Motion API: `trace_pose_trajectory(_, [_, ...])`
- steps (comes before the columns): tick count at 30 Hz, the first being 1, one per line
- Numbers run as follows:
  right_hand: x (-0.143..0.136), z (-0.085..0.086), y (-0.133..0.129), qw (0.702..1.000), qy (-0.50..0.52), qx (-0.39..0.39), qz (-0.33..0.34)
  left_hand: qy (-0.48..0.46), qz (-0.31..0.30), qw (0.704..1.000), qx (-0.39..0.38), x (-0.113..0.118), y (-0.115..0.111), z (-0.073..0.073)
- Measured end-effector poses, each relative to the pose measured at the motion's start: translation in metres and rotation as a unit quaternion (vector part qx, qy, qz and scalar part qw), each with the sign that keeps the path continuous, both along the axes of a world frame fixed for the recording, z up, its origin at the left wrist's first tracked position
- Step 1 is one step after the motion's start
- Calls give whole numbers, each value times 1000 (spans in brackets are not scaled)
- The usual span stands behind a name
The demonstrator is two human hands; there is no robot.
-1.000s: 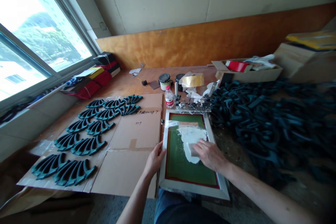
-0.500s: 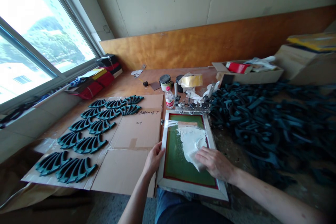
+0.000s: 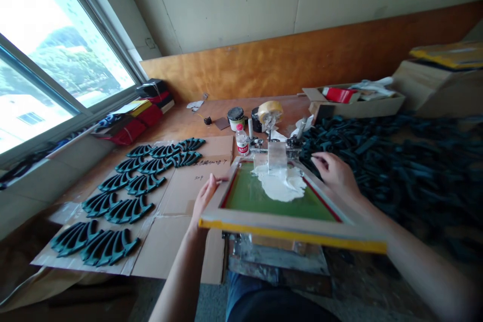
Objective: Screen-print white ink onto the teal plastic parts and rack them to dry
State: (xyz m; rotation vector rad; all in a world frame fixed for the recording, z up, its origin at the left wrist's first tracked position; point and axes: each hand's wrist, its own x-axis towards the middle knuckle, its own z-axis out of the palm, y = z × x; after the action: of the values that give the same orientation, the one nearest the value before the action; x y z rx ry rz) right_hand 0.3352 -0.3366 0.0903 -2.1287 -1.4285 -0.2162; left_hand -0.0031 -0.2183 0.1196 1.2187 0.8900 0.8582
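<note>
The framed green screen [image 3: 241, 196] is tilted up, its front edge with yellow tape raised above a base [image 3: 279, 256]. White paste [image 3: 283, 187] lies on the mesh, and a pale, flat scraper [image 3: 277, 156] rests at its far end. My left hand [image 3: 207, 193] grips the screen frame at its left side, fingers wrapped on the edge. Over the frame's right side is my right hand [image 3: 330, 166], thumb and fingertips pressed together; whatever may be between them is too small to make out.
Dark green fan-shaped parts [image 3: 109, 246] lie in rows on cardboard [image 3: 177, 241] at the left. A bottle [image 3: 242, 142], a lidded jar [image 3: 236, 116] and a tape roll [image 3: 270, 110] stand behind the screen. A heap of dark parts [image 3: 362, 171] covers the right side.
The screen's near end has risen. My left hand moved up with the frame. My right hand left the paste and moved up and right; the scraper now shows at the far end.
</note>
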Motion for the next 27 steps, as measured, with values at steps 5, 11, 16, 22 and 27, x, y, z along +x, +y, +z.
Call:
trace_pose_trajectory(5, [-37,-72,-36,986,12,-127,105,-96,25,993,66,40,33,49])
trace_pose_trajectory(11, [-98,-88,-35,983,53,-169,51,-36,72,997,-18,59,-26,4])
trace_pose_trajectory(16, [-145,-70,-38,987,30,-49,152,43,-101,949,-295,63,-109,-91])
trace_pose_trajectory(22, [-20,-61,-49,983,-116,-121,69,353,-19,934,-60,1,-42,-120])
trace_pose_trajectory(27, [104,-81,-76,963,-197,-175,-50,635,-121,753,123,-61,-12,-135])
